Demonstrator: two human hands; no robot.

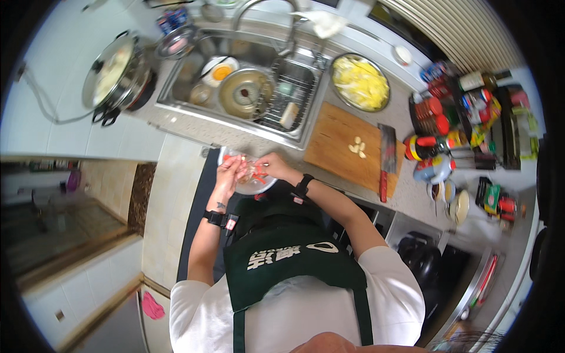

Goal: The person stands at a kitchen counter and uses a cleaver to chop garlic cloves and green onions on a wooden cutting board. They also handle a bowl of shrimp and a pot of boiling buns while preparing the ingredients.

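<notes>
My left hand point(229, 173) is over a white bowl point(258, 189), with a small pale garlic clove point(243, 158) pinched at its fingertips. From the other side my right hand point(276, 167) reaches over the same bowl, its thumb and fingers drawn together; whether they hold anything is too blurred to see. Orange-red scraps point(259, 177) and pale bits lie in the bowl, which is between my apron and the counter's front edge. Several peeled garlic cloves point(358, 146) rest on a wooden cutting board point(331, 132) to the right. Beside them a cleaver point(388, 150) with a red handle lies on the board.
Ahead is a steel sink point(176, 95) holding a metal basin point(229, 99), a plate with an egg yolk-coloured item point(220, 72) and a wire rack point(304, 103). Chopped cabbage point(359, 81) fills a bowl behind the board. A lidded pot point(139, 75) stands left; sauce bottles point(426, 148) crowd the right.
</notes>
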